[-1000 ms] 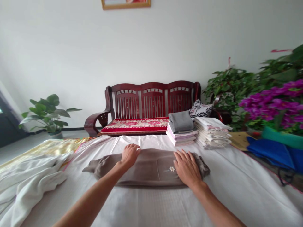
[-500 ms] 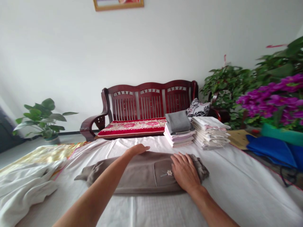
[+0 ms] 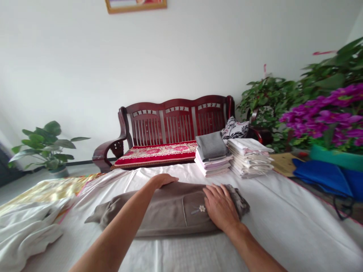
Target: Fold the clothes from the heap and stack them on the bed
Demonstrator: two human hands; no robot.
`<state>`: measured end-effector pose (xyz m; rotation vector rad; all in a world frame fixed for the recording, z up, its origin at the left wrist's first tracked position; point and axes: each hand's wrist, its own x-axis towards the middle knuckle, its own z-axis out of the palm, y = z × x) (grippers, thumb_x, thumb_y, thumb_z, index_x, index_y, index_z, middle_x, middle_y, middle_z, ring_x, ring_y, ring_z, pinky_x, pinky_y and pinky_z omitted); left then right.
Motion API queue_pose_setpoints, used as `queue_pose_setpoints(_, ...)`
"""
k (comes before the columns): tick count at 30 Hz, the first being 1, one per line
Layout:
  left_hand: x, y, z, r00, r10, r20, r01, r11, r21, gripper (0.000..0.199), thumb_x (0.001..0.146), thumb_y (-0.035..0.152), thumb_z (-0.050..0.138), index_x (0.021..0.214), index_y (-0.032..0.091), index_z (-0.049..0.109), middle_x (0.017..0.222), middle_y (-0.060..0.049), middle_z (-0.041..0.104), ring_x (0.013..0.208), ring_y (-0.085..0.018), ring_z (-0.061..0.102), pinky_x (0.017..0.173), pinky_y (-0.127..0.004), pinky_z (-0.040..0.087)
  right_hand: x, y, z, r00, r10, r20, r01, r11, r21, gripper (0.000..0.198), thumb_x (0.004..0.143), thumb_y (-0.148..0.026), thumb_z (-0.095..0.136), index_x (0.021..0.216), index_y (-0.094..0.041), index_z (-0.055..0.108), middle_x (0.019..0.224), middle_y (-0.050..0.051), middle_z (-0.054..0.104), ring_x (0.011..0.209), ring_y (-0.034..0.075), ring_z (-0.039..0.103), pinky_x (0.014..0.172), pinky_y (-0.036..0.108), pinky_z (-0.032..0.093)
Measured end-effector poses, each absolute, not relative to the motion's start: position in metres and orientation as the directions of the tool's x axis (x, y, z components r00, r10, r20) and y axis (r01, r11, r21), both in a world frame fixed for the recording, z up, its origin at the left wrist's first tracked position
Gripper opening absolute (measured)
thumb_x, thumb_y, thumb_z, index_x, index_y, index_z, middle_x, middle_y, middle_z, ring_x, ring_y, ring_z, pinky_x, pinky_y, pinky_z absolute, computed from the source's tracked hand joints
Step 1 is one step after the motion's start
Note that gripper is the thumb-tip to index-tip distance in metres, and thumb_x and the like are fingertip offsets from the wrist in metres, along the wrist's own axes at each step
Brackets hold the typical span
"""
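Picture frame (image 3: 135, 5) cut off above (top edge).

Soft, even daylight fills the room, brightest on the white wall (image 3: 198, 49) and the white sheet (image 3: 283, 226). Shadows are faint: a thin dark band lies under the near edge of the brown garment (image 3: 167, 211). No glare shows. Around the garment the picture is sharp; toward the edges it stretches and bows, and the purple flowers (image 3: 326, 113) look slightly soft.
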<state>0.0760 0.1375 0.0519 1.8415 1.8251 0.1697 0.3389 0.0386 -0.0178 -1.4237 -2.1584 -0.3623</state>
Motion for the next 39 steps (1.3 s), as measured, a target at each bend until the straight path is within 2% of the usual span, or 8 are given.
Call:
queue_pose_setpoints(7, 0.075, 0.136, 0.059, 0.102, 0.904, -0.416, 0.861, 0.129, 0.491, 0.049, 0.075, 0.066, 0.062, 0.061, 0.020, 0.068, 0.072, -0.005, 0.073, 0.080, -0.027, 0.068, 0.072, -0.033, 0.050, 0.339, 0.039, -0.017, -0.309, 0.776, 0.550, 0.909, 0.411, -0.068, 0.031, 0.095, -0.021, 0.046, 0.119, -0.021, 0.065, 0.125, 0.009, 0.068, 0.126, 0.027, 0.053, 0.119, 0.048, 0.020)
queue_pose_setpoints(13, 0.070, 0.125, 0.055, 0.336, 0.783, -0.524, 0.503, 0.321, 0.802, 0.051, 0.055, 0.060, 0.082, 0.088, 0.022, 0.075, 0.090, -0.002, 0.078, 0.085, -0.024, 0.070, 0.071, -0.030, 0.054, 0.338, 0.037, -0.015, -0.308, 0.780, 0.545, 0.908, 0.412, -0.077, 0.031, 0.095, -0.020, 0.045, 0.120, -0.020, 0.065, 0.125, 0.010, 0.068, 0.125, 0.027, 0.053, 0.118, 0.048, 0.021)
queue_pose_setpoints(16, 0.068, 0.118, 0.046, 0.391, 0.834, -0.389, 0.525, 0.145, 0.839, 0.047, 0.070, 0.055, 0.073, 0.104, 0.022, 0.073, 0.095, -0.002, 0.078, 0.084, -0.021, 0.071, 0.070, -0.029, 0.055, 0.337, 0.036, -0.015, -0.305, 0.781, 0.545, 0.909, 0.409, -0.077, 0.032, 0.095, -0.021, 0.046, 0.122, -0.020, 0.065, 0.125, 0.010, 0.068, 0.126, 0.027, 0.053, 0.118, 0.048, 0.020)
queue_pose_setpoints(18, 0.069, 0.115, 0.038, 0.369, 0.891, -0.263, 0.649, -0.045, 0.759, 0.037, 0.083, 0.044, 0.060, 0.109, 0.020, 0.072, 0.093, -0.002, 0.078, 0.081, -0.020, 0.071, 0.069, -0.028, 0.054, 0.337, 0.036, -0.015, -0.309, 0.787, 0.534, 0.911, 0.406, -0.072, 0.034, 0.096, -0.022, 0.046, 0.125, -0.020, 0.064, 0.127, 0.010, 0.067, 0.127, 0.027, 0.052, 0.119, 0.047, 0.019)
queue_pose_setpoints(21, 0.071, 0.117, 0.024, 0.326, 0.935, -0.137, 0.774, -0.180, 0.607, 0.029, 0.083, 0.026, 0.058, 0.105, 0.018, 0.074, 0.091, -0.002, 0.077, 0.088, -0.022, 0.069, 0.076, -0.029, 0.052, 0.337, 0.037, -0.016, -0.325, 0.797, 0.509, 0.910, 0.409, -0.061, 0.040, 0.096, -0.026, 0.047, 0.133, -0.018, 0.060, 0.135, 0.009, 0.063, 0.132, 0.027, 0.048, 0.119, 0.048, 0.017)
queue_pose_setpoints(27, 0.074, 0.124, 0.004, 0.206, 0.978, 0.042, 0.894, -0.206, 0.397, 0.036, 0.082, 0.025, 0.063, 0.117, 0.028, 0.072, 0.122, -0.004, 0.070, 0.114, -0.027, 0.062, 0.097, -0.035, 0.044, 0.338, 0.040, -0.017, -0.342, 0.826, 0.448, 0.919, 0.394, -0.026, 0.047, 0.095, -0.032, 0.048, 0.140, -0.018, 0.056, 0.146, 0.011, 0.056, 0.138, 0.030, 0.042, 0.120, 0.051, 0.015)
queue_pose_setpoints(35, 0.075, 0.111, -0.005, 0.105, 0.971, 0.213, 0.955, -0.158, 0.250, 0.035, 0.093, 0.034, 0.057, 0.127, 0.029, 0.063, 0.116, -0.007, 0.066, 0.113, -0.026, 0.061, 0.101, -0.045, 0.042, 0.339, 0.044, -0.019, -0.347, 0.871, 0.347, 0.925, 0.378, -0.023, 0.051, 0.097, -0.037, 0.044, 0.143, -0.018, 0.054, 0.150, 0.012, 0.051, 0.143, 0.031, 0.037, 0.121, 0.052, 0.012)
queue_pose_setpoints(39, 0.088, 0.107, -0.009, 0.317, 0.867, 0.385, 0.916, -0.385, 0.111, 0.033, 0.098, 0.023, 0.046, 0.126, 0.026, 0.064, 0.131, -0.010, 0.062, 0.121, -0.026, 0.057, 0.106, -0.045, 0.041, 0.338, 0.045, -0.018, -0.336, 0.889, 0.312, 0.933, 0.360, -0.022, 0.054, 0.097, -0.038, 0.041, 0.145, -0.014, 0.051, 0.152, 0.014, 0.048, 0.144, 0.031, 0.035, 0.121, 0.053, 0.010)
